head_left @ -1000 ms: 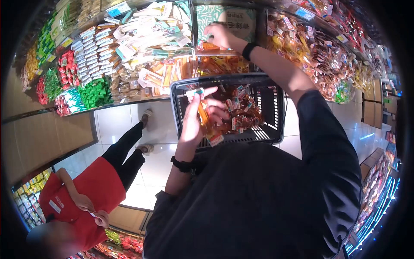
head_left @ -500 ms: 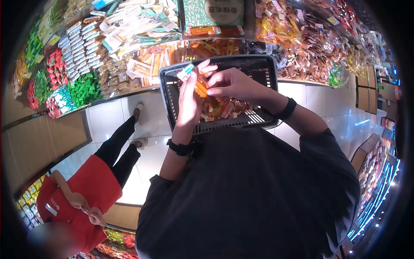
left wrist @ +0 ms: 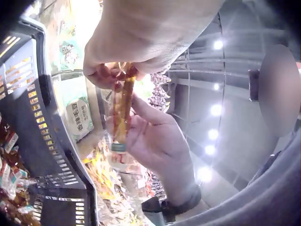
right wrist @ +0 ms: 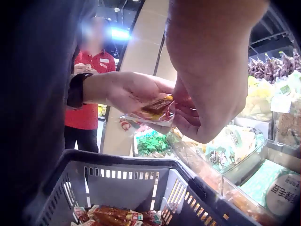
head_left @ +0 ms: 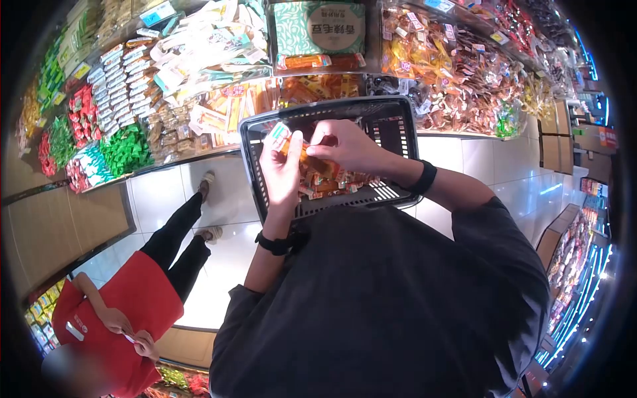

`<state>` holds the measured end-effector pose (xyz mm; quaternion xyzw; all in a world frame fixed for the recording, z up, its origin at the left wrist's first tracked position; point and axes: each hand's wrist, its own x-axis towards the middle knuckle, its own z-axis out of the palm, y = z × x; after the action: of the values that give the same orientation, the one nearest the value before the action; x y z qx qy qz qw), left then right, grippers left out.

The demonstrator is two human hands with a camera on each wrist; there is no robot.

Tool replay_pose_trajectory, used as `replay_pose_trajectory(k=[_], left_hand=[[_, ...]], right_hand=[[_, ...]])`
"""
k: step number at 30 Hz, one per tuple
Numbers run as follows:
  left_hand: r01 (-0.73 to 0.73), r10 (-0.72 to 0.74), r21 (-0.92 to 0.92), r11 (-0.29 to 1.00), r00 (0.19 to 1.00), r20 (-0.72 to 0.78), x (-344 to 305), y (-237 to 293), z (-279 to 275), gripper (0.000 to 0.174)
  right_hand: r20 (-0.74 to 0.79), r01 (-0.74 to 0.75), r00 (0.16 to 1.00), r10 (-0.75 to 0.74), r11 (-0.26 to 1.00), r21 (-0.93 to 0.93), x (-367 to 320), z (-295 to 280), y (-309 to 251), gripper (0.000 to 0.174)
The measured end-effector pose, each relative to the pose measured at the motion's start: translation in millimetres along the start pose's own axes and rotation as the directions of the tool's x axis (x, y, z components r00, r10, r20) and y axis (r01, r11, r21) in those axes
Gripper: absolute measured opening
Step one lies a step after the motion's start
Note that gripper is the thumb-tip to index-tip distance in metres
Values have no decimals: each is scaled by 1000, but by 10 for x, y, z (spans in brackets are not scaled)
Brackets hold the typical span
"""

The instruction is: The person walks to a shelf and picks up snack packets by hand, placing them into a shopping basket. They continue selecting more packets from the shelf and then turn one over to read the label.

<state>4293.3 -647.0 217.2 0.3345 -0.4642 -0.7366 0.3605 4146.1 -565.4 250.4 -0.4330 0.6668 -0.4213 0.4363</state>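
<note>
Over a dark basket (head_left: 393, 109), the left hand (head_left: 281, 174) grips small orange packets (head_left: 284, 140) in clear wrapping, thumb on top. The right hand (head_left: 352, 144) pinches the near end of the same packets with thumb and fingertips. In the left wrist view a long amber packet (left wrist: 123, 110) spans both hands. The right wrist view shows the packets (right wrist: 157, 109) between the left hand (right wrist: 129, 92) and the right hand (right wrist: 211, 94). Inside the basket, below the hands, lie several reddish-brown wrapped packets (right wrist: 115, 215).
Snack bins line the far side, with white-green packs (head_left: 212, 43), brown bags (head_left: 464, 79) and a green sign (head_left: 318, 30) with two packets (head_left: 304, 62) below it. A person in a red top (head_left: 126, 298) stands at the left, on the tiled floor (head_left: 229, 179).
The right hand has come back from the bin below the green sign to the left hand and now pinches the packets there. The view has shifted slightly.
</note>
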Motion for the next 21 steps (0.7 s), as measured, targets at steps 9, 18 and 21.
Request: replay_pose_trajectory(k=[9, 18, 21], left_hand=[[-86, 86, -25, 996, 996, 20, 169, -78, -97, 13], [-355, 187, 642, 680, 930, 316, 1110, 6, 175, 24], [-611, 271, 709, 352, 792, 548, 1688, -242, 310, 35]], right_hand=[[-38, -8, 999, 16, 979, 206, 150, -145, 106, 14], [69, -105, 991, 116, 984, -144, 833, -1152, 114, 17], [-72, 13, 996, -44, 919, -393, 1437, -1803, 558, 19]])
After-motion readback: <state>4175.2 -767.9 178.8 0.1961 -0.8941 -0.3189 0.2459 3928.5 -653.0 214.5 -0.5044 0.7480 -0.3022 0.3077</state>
